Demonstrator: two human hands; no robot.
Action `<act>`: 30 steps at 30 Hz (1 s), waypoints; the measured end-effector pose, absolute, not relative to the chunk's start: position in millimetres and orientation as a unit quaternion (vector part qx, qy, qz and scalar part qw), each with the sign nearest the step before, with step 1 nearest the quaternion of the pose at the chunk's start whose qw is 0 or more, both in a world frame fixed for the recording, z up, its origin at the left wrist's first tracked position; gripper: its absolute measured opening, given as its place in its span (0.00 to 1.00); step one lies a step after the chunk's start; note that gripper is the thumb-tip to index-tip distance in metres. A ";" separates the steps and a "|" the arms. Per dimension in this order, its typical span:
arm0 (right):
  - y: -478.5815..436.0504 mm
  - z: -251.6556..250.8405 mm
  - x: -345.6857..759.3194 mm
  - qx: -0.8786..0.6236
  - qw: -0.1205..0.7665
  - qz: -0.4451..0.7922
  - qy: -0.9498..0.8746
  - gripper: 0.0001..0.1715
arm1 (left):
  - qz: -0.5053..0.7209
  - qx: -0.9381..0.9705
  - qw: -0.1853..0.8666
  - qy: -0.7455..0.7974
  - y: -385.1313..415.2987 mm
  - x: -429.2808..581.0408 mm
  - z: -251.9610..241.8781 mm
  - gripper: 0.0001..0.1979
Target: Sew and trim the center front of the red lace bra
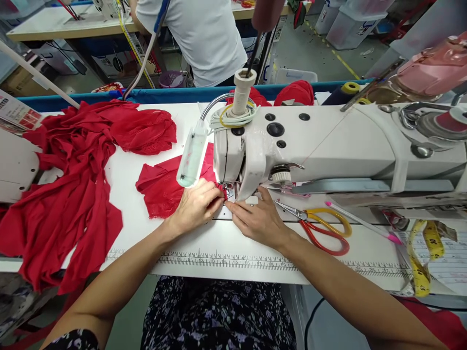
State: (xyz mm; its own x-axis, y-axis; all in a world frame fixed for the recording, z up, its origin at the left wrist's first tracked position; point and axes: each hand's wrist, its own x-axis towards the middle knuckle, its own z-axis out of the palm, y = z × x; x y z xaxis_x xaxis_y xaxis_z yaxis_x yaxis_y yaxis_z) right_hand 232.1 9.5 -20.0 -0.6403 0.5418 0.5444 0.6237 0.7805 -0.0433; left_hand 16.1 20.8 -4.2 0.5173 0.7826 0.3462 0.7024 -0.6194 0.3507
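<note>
A white sewing machine (pixel 328 141) stands across the table, its presser foot (pixel 229 188) low over the needle plate. Red fabric (pixel 164 187) lies left of and behind the foot, one edge running under it. My left hand (pixel 199 201) is closed, thumb and fingers pinching the fabric's edge just left of the foot. On the right of the needle, my right hand (pixel 257 214) reaches in with its fingertips close to the foot; what they hold, if anything, is hidden. Scissors (pixel 310 221) with orange and yellow handles rest just right of that hand.
A large heap of red fabric (pixel 73 184) covers the table's left side. A small lamp (pixel 191 155) hangs beside the machine head. A pink-ended pen (pixel 361 221) and a yellow measuring tape (pixel 419 257) lie right. A person in a white shirt (pixel 197 39) is beyond the table.
</note>
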 end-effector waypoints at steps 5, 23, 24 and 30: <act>10.4 -21.8 231.4 -0.323 0.272 -0.079 -0.903 0.13 | 0.268 0.872 0.088 0.399 21.6 14.9 -6.7 0.09; 13.8 -20.8 234.1 -0.346 0.302 -0.032 -0.888 0.13 | 0.165 0.934 -0.104 0.298 22.0 6.8 -6.9 0.11; 14.7 -20.2 234.1 -0.357 0.313 -0.017 -0.880 0.13 | 0.158 0.936 -0.106 0.297 21.1 6.3 -7.3 0.11; 15.1 -18.6 230.6 -0.357 0.299 0.039 -0.884 0.20 | 0.159 0.933 -0.120 0.298 14.3 5.1 -12.0 0.10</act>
State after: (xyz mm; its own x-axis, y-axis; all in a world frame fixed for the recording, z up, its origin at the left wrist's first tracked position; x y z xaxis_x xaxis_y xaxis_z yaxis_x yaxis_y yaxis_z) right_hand 230.6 15.1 -18.6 -0.5657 0.6547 0.5013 0.6079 0.7419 -0.2830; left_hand 5.1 14.3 -12.0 0.7712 0.5186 0.3691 0.5951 -0.7932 -0.1290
